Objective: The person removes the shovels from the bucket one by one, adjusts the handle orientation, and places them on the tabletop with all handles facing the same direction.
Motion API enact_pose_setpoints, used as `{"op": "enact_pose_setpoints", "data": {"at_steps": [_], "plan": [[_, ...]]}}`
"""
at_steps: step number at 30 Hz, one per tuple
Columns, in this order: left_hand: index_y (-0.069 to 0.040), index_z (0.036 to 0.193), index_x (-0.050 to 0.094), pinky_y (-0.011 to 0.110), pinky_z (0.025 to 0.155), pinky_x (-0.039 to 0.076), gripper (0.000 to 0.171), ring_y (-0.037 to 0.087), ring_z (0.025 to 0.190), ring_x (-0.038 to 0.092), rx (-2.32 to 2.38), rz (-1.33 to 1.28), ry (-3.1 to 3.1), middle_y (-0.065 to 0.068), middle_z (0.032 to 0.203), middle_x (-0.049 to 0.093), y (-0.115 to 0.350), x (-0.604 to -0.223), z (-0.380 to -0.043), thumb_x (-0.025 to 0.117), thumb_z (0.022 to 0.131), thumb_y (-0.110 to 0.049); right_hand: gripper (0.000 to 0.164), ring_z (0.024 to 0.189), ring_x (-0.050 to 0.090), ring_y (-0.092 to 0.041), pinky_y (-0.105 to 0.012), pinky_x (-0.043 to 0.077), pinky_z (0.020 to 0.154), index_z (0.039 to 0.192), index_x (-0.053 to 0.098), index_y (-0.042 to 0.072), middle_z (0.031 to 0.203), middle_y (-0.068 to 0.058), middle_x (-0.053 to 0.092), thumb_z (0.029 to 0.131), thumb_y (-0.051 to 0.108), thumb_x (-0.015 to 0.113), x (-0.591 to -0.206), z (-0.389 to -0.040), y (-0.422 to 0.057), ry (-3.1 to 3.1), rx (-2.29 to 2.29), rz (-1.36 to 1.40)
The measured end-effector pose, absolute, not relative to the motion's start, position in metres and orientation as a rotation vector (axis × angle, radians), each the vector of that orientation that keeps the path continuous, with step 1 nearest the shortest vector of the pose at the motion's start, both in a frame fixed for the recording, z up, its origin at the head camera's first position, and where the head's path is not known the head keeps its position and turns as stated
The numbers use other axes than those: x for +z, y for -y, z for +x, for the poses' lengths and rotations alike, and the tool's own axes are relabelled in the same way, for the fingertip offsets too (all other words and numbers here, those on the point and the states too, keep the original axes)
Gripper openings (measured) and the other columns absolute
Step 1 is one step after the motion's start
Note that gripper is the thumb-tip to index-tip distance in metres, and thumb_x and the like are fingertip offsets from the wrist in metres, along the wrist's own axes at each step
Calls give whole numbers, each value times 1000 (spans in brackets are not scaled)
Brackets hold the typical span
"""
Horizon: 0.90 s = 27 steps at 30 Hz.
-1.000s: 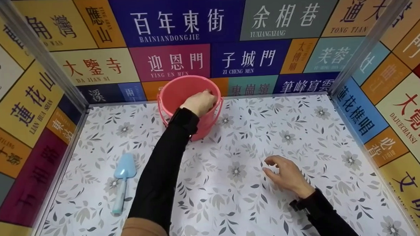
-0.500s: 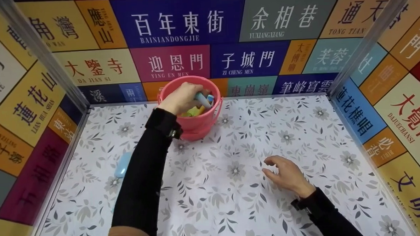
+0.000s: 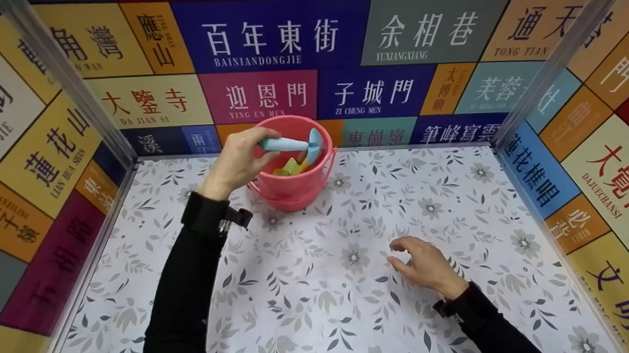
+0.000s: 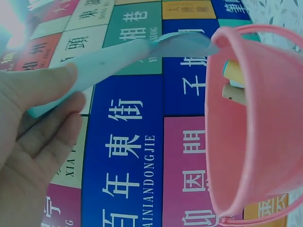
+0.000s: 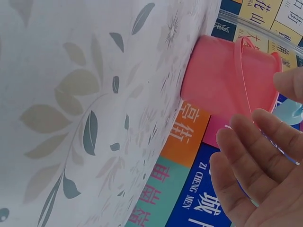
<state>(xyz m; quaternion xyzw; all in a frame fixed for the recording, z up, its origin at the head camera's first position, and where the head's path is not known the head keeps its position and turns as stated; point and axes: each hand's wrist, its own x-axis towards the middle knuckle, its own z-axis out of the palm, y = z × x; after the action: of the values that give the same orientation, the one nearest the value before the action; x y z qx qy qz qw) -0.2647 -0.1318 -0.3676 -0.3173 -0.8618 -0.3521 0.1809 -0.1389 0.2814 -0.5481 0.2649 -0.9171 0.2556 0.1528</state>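
Note:
My left hand pinches the handle of a light-blue toy sand tool between thumb and fingers, just above the pink bucket. The tool lies roughly level, its curved, blade-like head over the bucket's mouth; whether it is a shovel or rake is unclear. In the left wrist view the tool's pale handle crosses the hand, its head close to the rim. Green and yellow pieces sit inside the bucket. My right hand hovers over or rests on the patterned surface, fingers loosely bent, holding nothing.
A white sheet with a leaf and flower print covers the surface. Panels with coloured sign patterns stand behind and on both sides, joined by clear corner strips. The bucket stands near the back panel.
My left hand has come up out of the bucket and moved left, bringing the light-blue tool with it. My left arm now hides the blue trowel lying on the left. The right hand is nearly still.

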Motion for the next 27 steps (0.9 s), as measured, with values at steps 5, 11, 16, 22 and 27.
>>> {"op": "enact_pose_setpoints", "data": {"at_steps": [5, 11, 16, 22, 27], "plan": [[8, 119, 75, 53, 99, 67, 27, 43, 104, 80, -975, -837, 2249, 26, 116, 82, 139, -391, -240, 84, 94, 4, 21, 90, 77, -28, -43, 66, 80, 109, 76, 1, 101, -12, 80, 91, 7, 86, -551, -139, -278, 2604, 699, 801], [9, 114, 77, 16, 96, 60, 34, 27, 96, 81, -1160, -746, 2010, 27, 107, 82, 138, -429, -209, 89, 83, 12, 21, 89, 75, -27, -42, 65, 78, 109, 76, 2, 100, -10, 79, 92, 7, 86, -554, -136, -277, 2600, 725, 808], [14, 114, 75, 13, 105, 59, 40, -1, 113, 76, -1413, -741, 1853, 35, 107, 78, 136, -465, -182, 85, 77, 24, 20, 89, 75, -27, -42, 64, 78, 110, 77, 3, 100, -9, 79, 93, 7, 86, -556, -133, -274, 2608, 756, 786], [21, 113, 70, 16, 103, 62, 38, -7, 117, 74, -1606, -719, 1749, 18, 115, 85, 134, -502, -155, 78, 78, 32, 20, 88, 75, -26, -40, 64, 77, 109, 77, 2, 100, -8, 79, 92, 5, 87, -560, -132, -271, 2587, 807, 773], [23, 115, 67, 13, 100, 61, 34, -7, 114, 75, -1724, -639, 1734, -22, 127, 79, 129, -517, -141, 77, 83, 29, 19, 89, 75, -26, -39, 65, 76, 109, 77, 2, 101, -9, 80, 92, 3, 86, -559, -135, -265, 2545, 865, 800]]}}
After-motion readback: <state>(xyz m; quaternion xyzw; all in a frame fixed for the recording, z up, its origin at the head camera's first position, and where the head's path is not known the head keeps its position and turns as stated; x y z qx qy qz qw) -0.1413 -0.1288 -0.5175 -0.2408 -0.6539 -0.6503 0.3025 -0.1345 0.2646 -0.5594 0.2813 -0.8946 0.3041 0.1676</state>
